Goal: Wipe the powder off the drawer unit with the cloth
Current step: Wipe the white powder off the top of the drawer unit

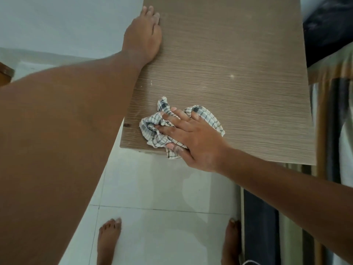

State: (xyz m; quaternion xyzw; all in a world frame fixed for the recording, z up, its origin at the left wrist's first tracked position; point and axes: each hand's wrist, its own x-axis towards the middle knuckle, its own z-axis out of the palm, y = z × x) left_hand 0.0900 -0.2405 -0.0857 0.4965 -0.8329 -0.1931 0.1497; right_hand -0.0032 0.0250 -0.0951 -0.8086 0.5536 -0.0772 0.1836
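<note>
right hand (191,138) pressing crumpled checked cloth (158,129) onto drawer unit (248,54) top, near its lower-left corner, frame centre. fingers (168,129) lying spread, nearly straight, pinning cloth, not curling round it. left hand (145,35) resting flat on unit's left edge, upper frame, holding nothing. faint powder (232,76) specks lying above and right of cloth; top's long axis running up frame; right hand nearer.

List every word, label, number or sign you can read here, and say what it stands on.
None: no text shows anywhere.
The drawer unit has plain wood grain, the checked cloth only a pattern, and the floor tiles and striped fabric are unmarked.
</note>
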